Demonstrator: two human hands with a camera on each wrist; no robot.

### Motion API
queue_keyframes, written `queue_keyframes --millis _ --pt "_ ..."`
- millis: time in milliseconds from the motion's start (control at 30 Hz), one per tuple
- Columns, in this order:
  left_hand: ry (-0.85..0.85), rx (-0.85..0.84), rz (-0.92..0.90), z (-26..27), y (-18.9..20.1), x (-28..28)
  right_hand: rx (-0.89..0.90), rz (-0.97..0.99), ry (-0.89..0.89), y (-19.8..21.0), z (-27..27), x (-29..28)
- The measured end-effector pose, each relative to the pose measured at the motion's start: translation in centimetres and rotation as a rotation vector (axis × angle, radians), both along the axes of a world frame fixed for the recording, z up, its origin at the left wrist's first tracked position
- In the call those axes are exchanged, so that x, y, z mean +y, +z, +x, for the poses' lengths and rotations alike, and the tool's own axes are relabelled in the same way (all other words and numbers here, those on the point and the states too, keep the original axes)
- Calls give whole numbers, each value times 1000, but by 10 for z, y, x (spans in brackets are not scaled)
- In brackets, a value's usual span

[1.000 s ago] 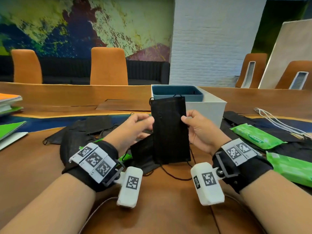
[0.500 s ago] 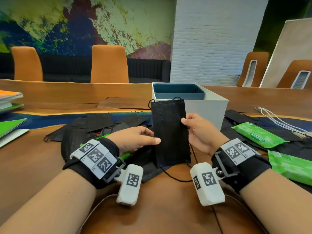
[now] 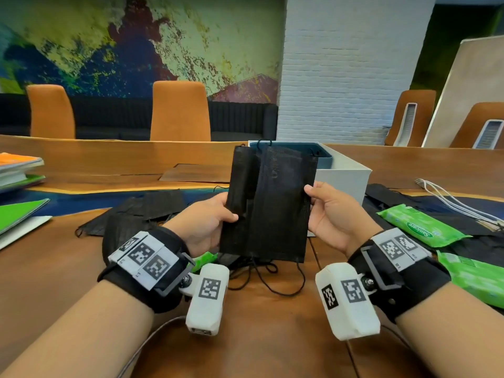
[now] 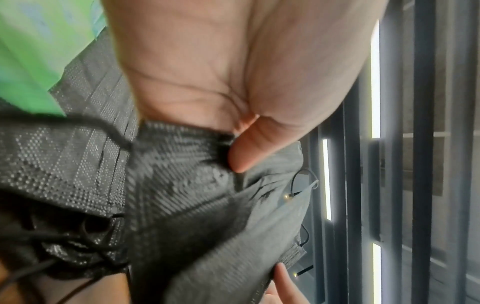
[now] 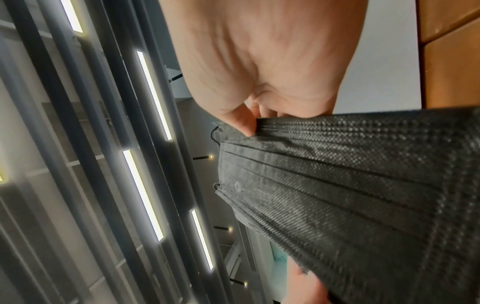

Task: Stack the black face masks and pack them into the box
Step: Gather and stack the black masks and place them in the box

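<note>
Two black face masks (image 3: 275, 203) stand upright and overlapped in front of me, above the wooden table. My left hand (image 3: 207, 222) pinches the left mask (image 4: 187, 185) by its edge, thumb on the front. My right hand (image 3: 327, 211) pinches the right edge of the front mask (image 5: 337, 174). Ear loops dangle below them. Behind the masks stands the white box (image 3: 346, 175) with a blue inner rim, open at the top. More loose black masks (image 3: 141, 211) lie on the table at the left.
Green wet-wipe packs (image 3: 420, 225) lie at the right on dark masks, with a white cable (image 3: 452, 197) beyond them. Books and green folders (image 3: 19, 197) sit at the far left. Orange chairs (image 3: 180, 110) stand behind the table's raised far edge.
My left hand has picked up a second mask from the table and brought it up beside the one in my right hand. Both masks now sit higher.
</note>
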State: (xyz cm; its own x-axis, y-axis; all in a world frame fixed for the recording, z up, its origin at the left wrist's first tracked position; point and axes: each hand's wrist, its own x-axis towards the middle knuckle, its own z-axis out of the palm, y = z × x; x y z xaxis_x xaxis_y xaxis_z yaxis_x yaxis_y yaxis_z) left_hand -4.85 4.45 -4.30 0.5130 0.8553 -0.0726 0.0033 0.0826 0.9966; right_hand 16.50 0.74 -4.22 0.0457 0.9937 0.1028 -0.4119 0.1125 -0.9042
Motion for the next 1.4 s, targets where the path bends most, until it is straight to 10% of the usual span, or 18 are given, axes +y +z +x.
queue_keyframes --millis 1400 --pt "-103 -289 151 7 2 -17 -214 144 203 1 -26 -14"
